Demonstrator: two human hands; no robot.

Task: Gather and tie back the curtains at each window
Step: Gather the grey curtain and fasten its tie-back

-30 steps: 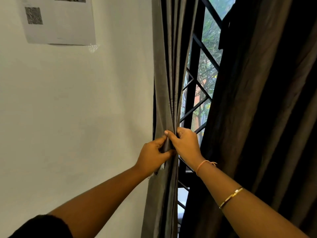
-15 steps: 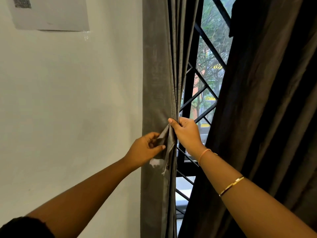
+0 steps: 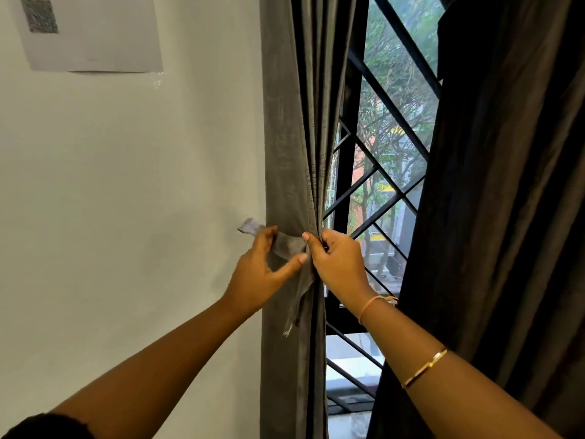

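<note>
A grey curtain (image 3: 285, 137) hangs gathered into folds at the left edge of the window. A grey fabric tie strip (image 3: 286, 245) crosses its front at hand height, and one loose end hangs down. My left hand (image 3: 256, 274) pinches the strip and draws its end out to the left, toward the wall. My right hand (image 3: 340, 264) grips the bunched curtain folds at the window side, thumb pressed on the gathered edge. A second, darker curtain (image 3: 506, 217) hangs loose at the right.
The window (image 3: 389, 128) has a black frame and diagonal black grille bars, with trees and a building outside. A white wall (image 3: 126, 185) fills the left, with a paper sheet (image 3: 91, 33) bearing a QR code taped near the top.
My left hand let go of the curtain folds, took the tie strip and pulled its end out to the left. My right hand kept its hold on the gathered folds.
</note>
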